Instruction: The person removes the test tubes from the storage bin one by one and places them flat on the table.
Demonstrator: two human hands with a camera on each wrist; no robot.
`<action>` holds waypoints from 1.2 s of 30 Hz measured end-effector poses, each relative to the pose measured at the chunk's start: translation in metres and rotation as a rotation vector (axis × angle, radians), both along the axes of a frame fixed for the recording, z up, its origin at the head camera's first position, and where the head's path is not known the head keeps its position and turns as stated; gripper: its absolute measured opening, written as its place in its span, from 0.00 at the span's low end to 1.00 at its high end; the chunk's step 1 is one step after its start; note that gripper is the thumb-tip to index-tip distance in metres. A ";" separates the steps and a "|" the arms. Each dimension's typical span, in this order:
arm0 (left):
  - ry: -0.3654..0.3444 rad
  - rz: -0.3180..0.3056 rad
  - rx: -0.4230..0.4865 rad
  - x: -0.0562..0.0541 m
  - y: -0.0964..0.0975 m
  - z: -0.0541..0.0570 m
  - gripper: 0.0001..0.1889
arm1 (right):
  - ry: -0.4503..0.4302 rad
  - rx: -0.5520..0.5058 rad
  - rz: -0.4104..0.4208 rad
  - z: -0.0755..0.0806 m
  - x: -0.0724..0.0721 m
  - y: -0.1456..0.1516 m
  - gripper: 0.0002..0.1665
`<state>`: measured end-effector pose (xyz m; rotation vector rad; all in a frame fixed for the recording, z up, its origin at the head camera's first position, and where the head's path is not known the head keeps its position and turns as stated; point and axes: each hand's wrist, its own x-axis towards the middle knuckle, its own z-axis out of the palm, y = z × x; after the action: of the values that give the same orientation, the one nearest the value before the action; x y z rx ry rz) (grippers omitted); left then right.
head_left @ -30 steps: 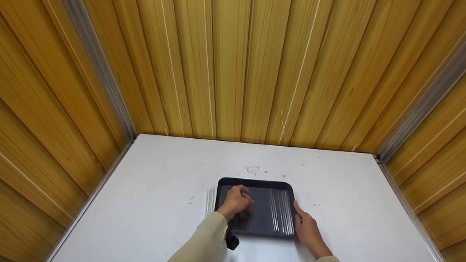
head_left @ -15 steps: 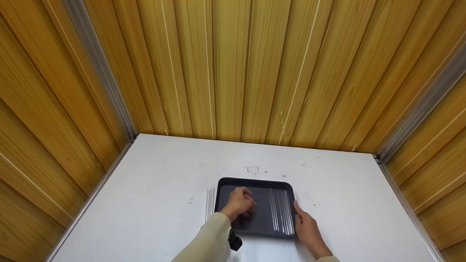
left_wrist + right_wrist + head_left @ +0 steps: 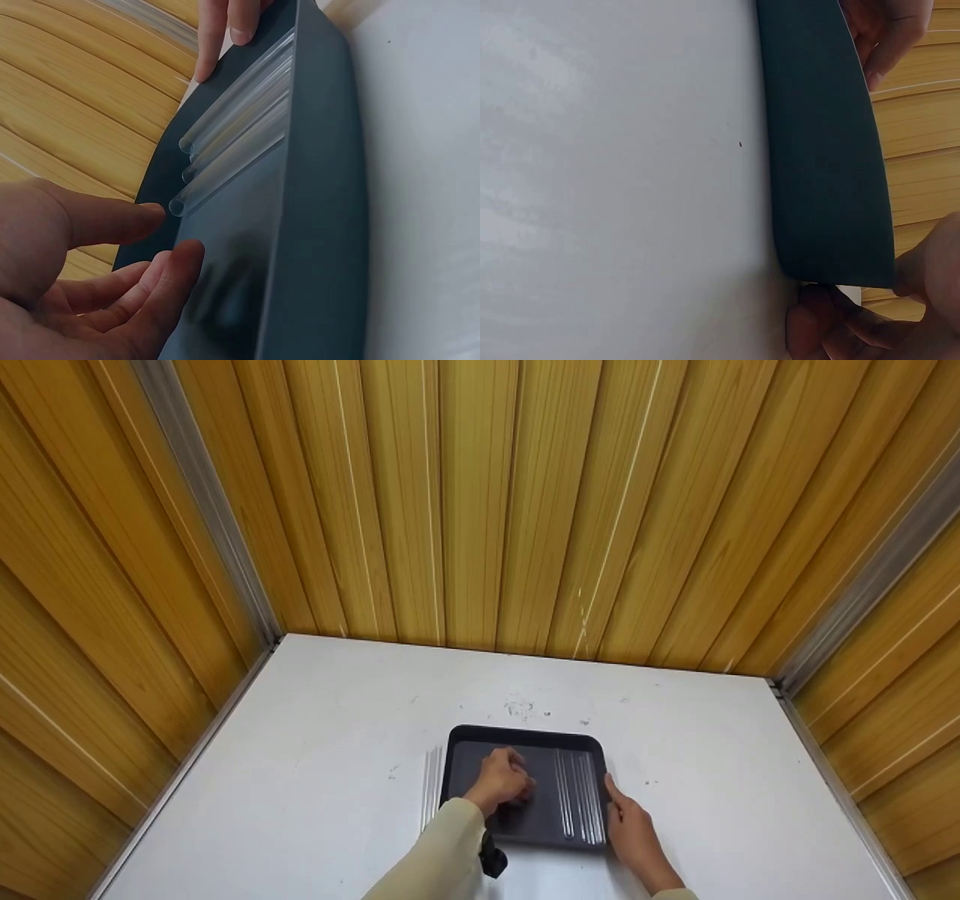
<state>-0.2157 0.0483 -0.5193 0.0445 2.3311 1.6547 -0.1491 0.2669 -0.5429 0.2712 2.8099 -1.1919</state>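
A dark rectangular tray with raised walls sits on the white table. Several clear tubes lie side by side in its right part. My left hand is over the middle of the tray floor. In the left wrist view, the thumb and fingers are bent with a gap between them, holding nothing, close to the tube ends. My right hand holds the tray's right side; in the right wrist view its thumb is at the rim and its curled fingers are partly hidden beneath the corner.
More clear tubes lie on the table just left of the tray, partly behind the left sleeve. A black object is at the left wrist. Wood-patterned panels stand at the back and both sides.
My left hand has moved a little to the right over the tray floor. The right hand, the tray and the tubes in it have stayed in place.
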 end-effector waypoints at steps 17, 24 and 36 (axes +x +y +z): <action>-0.015 0.003 0.011 0.000 0.017 -0.001 0.17 | 0.015 0.011 0.008 0.001 0.001 -0.001 0.30; 0.002 -0.002 -0.018 0.002 0.025 -0.002 0.15 | 0.002 0.016 0.005 0.001 0.001 -0.001 0.30; 0.032 -0.028 -0.089 0.003 0.032 0.000 0.15 | 0.013 0.028 0.011 0.002 0.000 0.000 0.31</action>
<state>-0.2129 0.0808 -0.5196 0.0856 2.4144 1.5462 -0.1487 0.2665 -0.5411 0.2505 2.8376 -1.1577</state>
